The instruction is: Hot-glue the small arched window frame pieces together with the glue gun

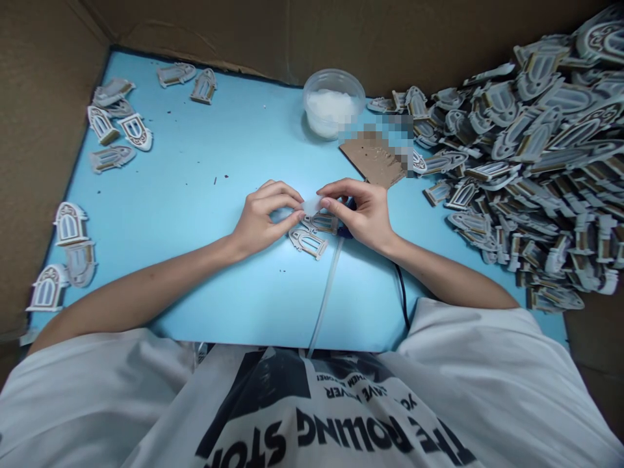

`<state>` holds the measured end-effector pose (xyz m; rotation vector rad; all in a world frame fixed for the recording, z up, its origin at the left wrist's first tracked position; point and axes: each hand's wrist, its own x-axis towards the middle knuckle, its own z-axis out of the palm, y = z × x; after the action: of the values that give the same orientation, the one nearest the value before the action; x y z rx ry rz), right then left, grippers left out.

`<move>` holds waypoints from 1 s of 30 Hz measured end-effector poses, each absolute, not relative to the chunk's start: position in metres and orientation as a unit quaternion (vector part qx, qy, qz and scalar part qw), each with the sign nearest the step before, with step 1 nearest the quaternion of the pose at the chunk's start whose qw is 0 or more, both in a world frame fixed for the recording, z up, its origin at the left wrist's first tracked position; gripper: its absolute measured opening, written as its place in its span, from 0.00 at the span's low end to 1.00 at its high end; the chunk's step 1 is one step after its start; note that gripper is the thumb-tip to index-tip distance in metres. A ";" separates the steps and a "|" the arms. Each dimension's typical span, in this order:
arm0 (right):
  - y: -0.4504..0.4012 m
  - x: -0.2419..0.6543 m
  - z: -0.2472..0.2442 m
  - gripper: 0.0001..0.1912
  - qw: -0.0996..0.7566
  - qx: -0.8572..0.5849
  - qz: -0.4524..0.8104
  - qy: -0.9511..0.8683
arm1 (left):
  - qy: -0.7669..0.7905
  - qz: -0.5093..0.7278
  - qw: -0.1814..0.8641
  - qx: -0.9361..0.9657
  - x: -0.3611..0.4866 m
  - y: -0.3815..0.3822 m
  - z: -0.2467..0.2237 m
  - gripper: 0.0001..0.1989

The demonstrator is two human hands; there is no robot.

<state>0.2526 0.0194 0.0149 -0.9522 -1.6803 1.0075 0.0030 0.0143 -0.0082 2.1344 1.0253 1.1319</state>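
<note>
My left hand (266,213) and my right hand (363,211) meet over the middle of the table. Between their thumbs and fingertips they pinch a small, translucent white sheet piece (312,206). Just below it lie two small arched window-shaped pieces (308,244), white and grey with brown edges; the farther one is partly covered by the sheet and fingers. Beneath my right hand a dark blue tool (345,231) is mostly hidden. A long translucent stick (325,292) runs from it toward my body, and a black cord (402,296) passes under my right forearm.
A clear plastic tub (335,73) with white sheet pieces (331,109) stands at the back. Beside it lies a stained cardboard piece (373,162). A large heap of arched window pieces (531,149) fills the right. Several more (71,224) lie left. Cardboard walls (205,29) border the blue table (195,182).
</note>
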 end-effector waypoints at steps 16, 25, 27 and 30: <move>0.018 0.253 0.005 0.17 0.434 -0.345 0.297 -0.777 | 0.341 0.418 0.265 0.800 0.003 0.015 -0.007 0.12; 0.019 0.250 0.005 0.09 0.468 -0.311 0.276 -0.780 | 0.331 0.423 0.253 0.805 0.004 0.015 -0.007 0.10; 0.020 0.251 0.004 0.07 0.484 -0.320 0.268 -0.769 | 0.339 0.431 0.251 0.798 0.003 0.014 -0.007 0.09; 0.023 0.255 0.003 0.06 0.504 -0.330 0.253 -0.757 | 0.366 0.436 0.252 0.783 0.003 0.014 -0.007 0.10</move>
<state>0.2552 0.0228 0.0032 -0.7967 -1.8272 0.6106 0.0028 0.0136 -0.0067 2.1290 0.9945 1.1860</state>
